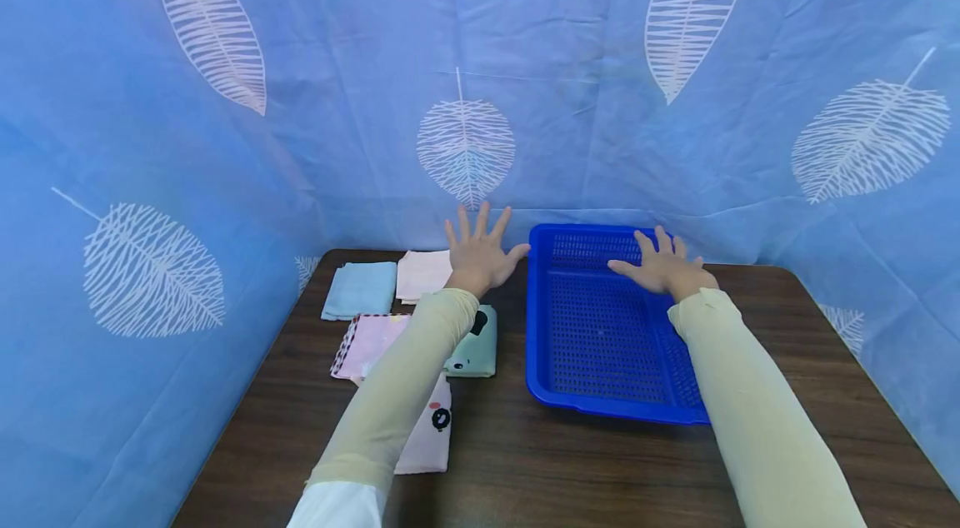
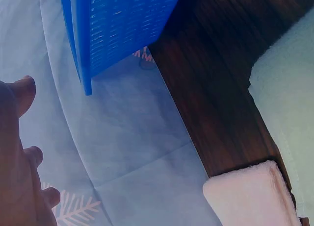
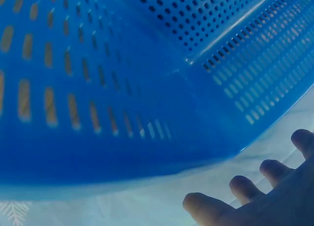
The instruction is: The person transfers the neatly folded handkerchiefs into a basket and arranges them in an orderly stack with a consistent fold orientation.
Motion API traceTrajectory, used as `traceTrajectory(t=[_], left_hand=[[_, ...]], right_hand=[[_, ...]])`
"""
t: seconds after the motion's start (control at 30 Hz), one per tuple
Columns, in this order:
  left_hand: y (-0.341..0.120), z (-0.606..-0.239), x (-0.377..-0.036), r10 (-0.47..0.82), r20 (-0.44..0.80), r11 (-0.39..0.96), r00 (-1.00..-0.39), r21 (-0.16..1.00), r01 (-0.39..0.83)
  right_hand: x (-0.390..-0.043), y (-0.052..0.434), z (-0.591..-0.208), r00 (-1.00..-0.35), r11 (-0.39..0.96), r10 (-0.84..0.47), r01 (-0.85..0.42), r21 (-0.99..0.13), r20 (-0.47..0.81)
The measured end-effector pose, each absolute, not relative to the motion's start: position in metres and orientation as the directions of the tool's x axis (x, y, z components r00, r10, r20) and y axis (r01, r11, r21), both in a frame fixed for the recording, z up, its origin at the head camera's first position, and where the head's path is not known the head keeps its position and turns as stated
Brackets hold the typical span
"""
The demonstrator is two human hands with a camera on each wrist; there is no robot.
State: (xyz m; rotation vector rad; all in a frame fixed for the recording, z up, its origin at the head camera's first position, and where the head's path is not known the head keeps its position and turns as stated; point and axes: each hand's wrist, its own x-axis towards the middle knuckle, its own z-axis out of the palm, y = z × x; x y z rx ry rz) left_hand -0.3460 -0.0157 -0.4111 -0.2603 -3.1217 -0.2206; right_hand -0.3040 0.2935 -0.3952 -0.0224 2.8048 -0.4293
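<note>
My left hand (image 1: 480, 260) is spread with straight fingers over the back of the table, between the folded cloths and the blue basket (image 1: 534, 328). It holds nothing. Over the basket's right back part, my right hand (image 1: 660, 268) is spread too, with nothing in it. Folded cloths lie on the left: a light blue one (image 1: 360, 291), a pale pink one (image 1: 422, 275), a pink one with a checked edge (image 1: 375, 341), a green one with a dark patch (image 1: 480, 349), and a pink one with a printed face (image 1: 427, 445). My left forearm partly hides some of them.
The dark wooden table (image 1: 487, 470) stands against a blue curtain (image 1: 360, 95) with white leaf prints, which surrounds it at the back and sides. In the right wrist view, the basket's slotted wall (image 3: 98, 147) is close beside the fingers.
</note>
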Motion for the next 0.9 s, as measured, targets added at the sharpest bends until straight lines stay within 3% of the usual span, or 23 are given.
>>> traceTrajectory(t=[0.37, 0.6, 0.9], left_hand=[[-0.026, -0.406, -0.341, 0.15, 0.064, 0.98, -0.987, 0.121, 0.157], [-0.033, -0.404, -0.343, 0.136, 0.045, 0.982, -0.99, 0.126, 0.141], [-0.041, -0.413, -0.344, 0.109, 0.046, 0.984, -0.993, 0.136, 0.115]], right_hand=[[-0.294, 0.309, -0.385, -0.933, 0.958, -0.052, 0.054, -0.282, -0.356], [-0.296, 0.325, -0.389, -0.939, 0.958, -0.085, 0.014, -0.285, -0.333], [-0.29, 0.335, -0.389, -0.913, 0.921, -0.085, 0.08, -0.381, -0.399]])
